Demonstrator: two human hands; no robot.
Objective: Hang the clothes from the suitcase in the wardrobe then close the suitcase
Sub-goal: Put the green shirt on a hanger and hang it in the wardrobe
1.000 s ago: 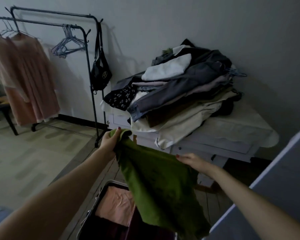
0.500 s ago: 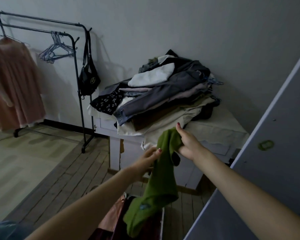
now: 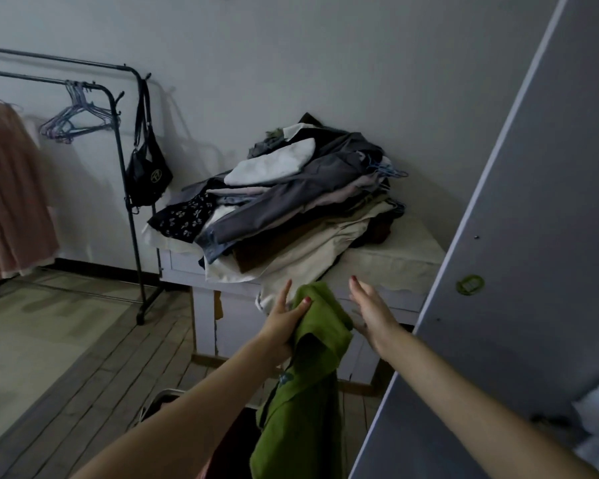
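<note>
Left hand (image 3: 284, 326) has the green garment (image 3: 312, 368) bunched in its fingers (image 3: 300, 304), lifted so the cloth hangs free above the suitcase (image 3: 159, 401) below. Right hand (image 3: 370, 312), fingers straight and apart, sits just beside the fold, likely ready to spread it. Beyond the fingertips, a clothes pile (image 3: 291, 209) loads the bench (image 3: 395, 261); hangers (image 3: 77, 122) wait far left on the rack (image 3: 125, 160).

White table (image 3: 377, 307) at 12 o'clock, top draped in a pale cloth (image 3: 408, 250). Heaped clothes (image 3: 291, 209) lie on it (grey, cream, floral, brown layers). Plank floor (image 3: 94, 375) at 8 o'clock carries the black rack (image 3: 132, 202).
</note>
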